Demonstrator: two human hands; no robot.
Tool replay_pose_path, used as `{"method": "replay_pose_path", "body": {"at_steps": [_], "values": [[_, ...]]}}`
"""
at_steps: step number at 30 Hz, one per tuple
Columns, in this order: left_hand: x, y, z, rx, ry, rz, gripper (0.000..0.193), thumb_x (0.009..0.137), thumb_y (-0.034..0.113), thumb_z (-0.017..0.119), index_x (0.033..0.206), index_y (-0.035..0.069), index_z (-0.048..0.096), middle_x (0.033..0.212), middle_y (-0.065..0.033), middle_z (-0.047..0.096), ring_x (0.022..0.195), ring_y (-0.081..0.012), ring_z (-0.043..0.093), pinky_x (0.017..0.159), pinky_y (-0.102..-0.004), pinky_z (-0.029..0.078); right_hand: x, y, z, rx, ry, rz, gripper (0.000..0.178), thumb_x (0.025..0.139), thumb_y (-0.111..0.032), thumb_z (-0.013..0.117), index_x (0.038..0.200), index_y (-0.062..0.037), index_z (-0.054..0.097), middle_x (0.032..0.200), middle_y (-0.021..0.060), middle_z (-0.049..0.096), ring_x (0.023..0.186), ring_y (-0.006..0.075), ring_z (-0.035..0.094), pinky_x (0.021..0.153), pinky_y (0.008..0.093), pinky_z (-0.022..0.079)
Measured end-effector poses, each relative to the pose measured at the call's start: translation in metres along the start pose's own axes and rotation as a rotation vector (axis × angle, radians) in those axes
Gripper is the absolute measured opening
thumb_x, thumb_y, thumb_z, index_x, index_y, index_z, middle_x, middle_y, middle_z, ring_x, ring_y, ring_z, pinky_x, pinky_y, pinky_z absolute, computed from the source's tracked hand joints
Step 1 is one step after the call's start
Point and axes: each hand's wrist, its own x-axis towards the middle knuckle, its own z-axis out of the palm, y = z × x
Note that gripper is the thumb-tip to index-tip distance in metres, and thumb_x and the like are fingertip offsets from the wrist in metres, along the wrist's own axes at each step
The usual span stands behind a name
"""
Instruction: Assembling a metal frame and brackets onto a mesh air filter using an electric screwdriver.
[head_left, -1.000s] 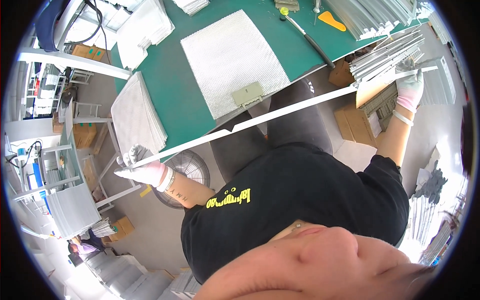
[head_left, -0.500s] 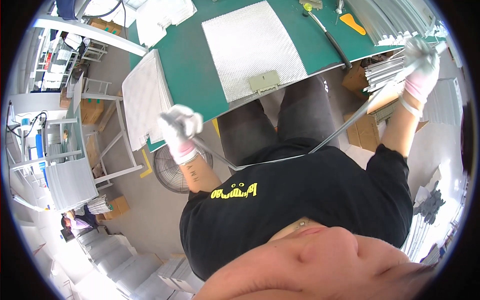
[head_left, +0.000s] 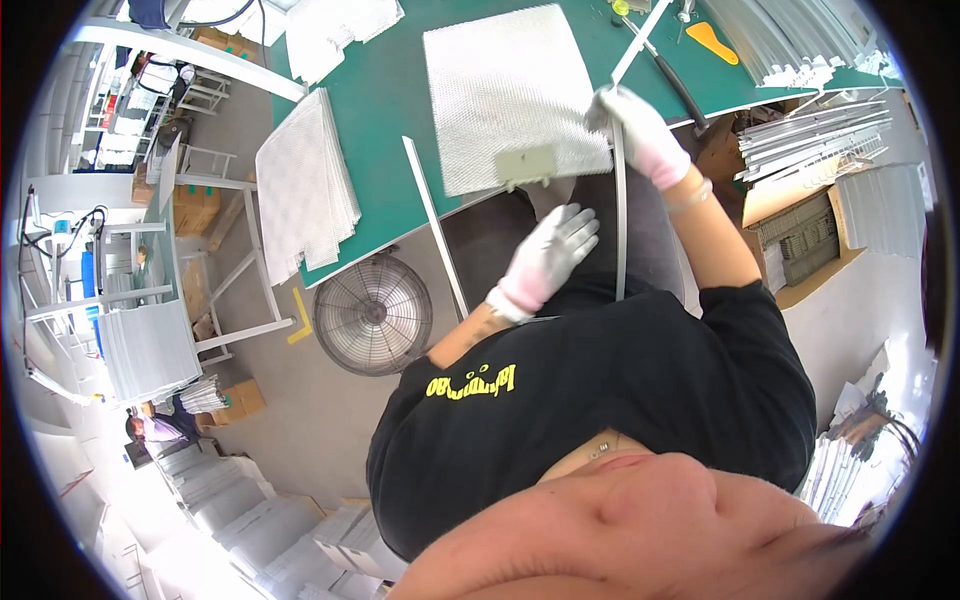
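Note:
My right hand (head_left: 640,130), in a white glove, is closed round a thin pale metal strip (head_left: 620,225) at the panel's right edge. Beyond that hand the strip continues at an angle over the green table. My left hand (head_left: 553,255), also gloved, hovers below the table's front edge with its fingers stretched out, holding nothing. Left of it another strip side (head_left: 435,225) slants up to the table edge; its join to the right side is mostly hidden by my arm and shirt. A white mesh panel (head_left: 510,90) lies on the table, a grey-green block (head_left: 527,163) on its near edge.
Stacked mesh sheets (head_left: 305,190) overhang the table's left edge, above a floor fan (head_left: 373,313). A black-handled tool (head_left: 680,95) and a yellow scraper (head_left: 712,43) lie at the right of the green table (head_left: 385,100). Strips (head_left: 815,140) and an open carton (head_left: 800,245) stand right.
My right hand has come inward from the far right to the panel's right edge. My left hand has let go of the strip and moved right. The strip's sides now run up toward the table.

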Motion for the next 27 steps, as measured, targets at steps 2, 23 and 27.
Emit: {"method": "replay_pose_path", "body": {"at_steps": [2, 23, 27], "values": [[0.033, -0.025, 0.001, 0.009, -0.174, 0.087, 0.058, 0.105, 0.04, 0.048, 0.146, 0.001, 0.039, 0.148, -0.0178, 0.046, 0.137, -0.0304, 0.043, 0.115, -0.0444, 0.034, -0.031, -0.009, 0.013, -0.155, -0.036, 0.072, 0.03, 0.102, -0.021, 0.051, 0.121, 0.0025, 0.055, 0.094, 0.0074, 0.065, 0.087, 0.0148, 0.062, 0.084, 0.0291, 0.05], [0.148, 0.067, 0.07, -0.223, -0.203, 0.463, 0.026, 0.105, 0.02, 0.051, 0.114, -0.004, 0.057, 0.11, -0.0135, 0.062, 0.104, -0.024, 0.06, 0.096, -0.0361, 0.05, -0.051, 0.028, 0.026, 0.282, -0.034, 0.047, 0.061, 0.104, -0.017, 0.05, 0.157, -0.0047, 0.024, 0.09, 0.003, 0.053, 0.059, 0.0058, 0.041, 0.059, 0.0228, 0.044], [0.156, 0.065, 0.063, 0.014, -0.202, 0.593, 0.025, 0.105, 0.016, 0.05, 0.118, -0.005, 0.057, 0.111, -0.0141, 0.062, 0.106, -0.0228, 0.06, 0.095, -0.0343, 0.05, -0.053, 0.025, 0.034, 0.179, 0.029, 0.041, 0.059, 0.103, -0.012, 0.049, 0.157, -0.0055, 0.027, 0.09, 0.0024, 0.055, 0.059, 0.0054, 0.042, 0.058, 0.0212, 0.044]]}}
